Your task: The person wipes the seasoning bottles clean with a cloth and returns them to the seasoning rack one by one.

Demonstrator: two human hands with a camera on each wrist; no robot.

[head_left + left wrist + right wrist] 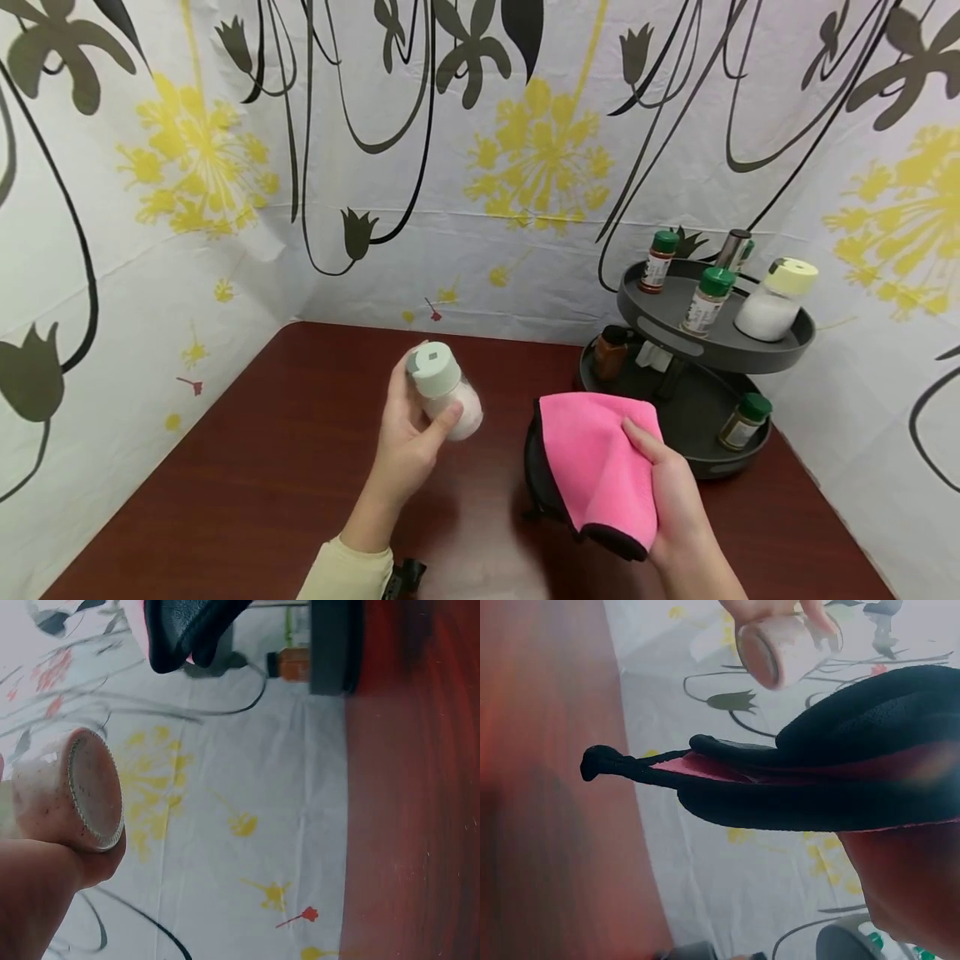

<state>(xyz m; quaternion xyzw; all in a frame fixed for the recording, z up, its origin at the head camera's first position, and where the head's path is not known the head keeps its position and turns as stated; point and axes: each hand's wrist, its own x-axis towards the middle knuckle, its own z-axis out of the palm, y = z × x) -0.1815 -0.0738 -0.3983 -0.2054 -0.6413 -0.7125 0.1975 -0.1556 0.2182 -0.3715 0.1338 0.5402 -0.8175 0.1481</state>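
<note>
My left hand (401,454) grips a small clear jar (467,410) of white contents with a pale flip-top lid, tilted above the table. Its ribbed round base (97,787) faces the left wrist camera. To the right, my right hand (678,504) pinches a bright pink cloth (600,458) with black edging, thumb on top and the other fingers hidden beneath it. The cloth hangs in folds, its black trim (780,806) showing in the right wrist view. Jar and cloth are apart.
A dark two-tier round rack (675,450) stands at the back right of the brown table (247,467). On its upper tier are green-capped spice jars (705,304) and a yellow-lidded jar (772,304). Below sit a black-capped jar (611,354) and another green-capped one (744,423).
</note>
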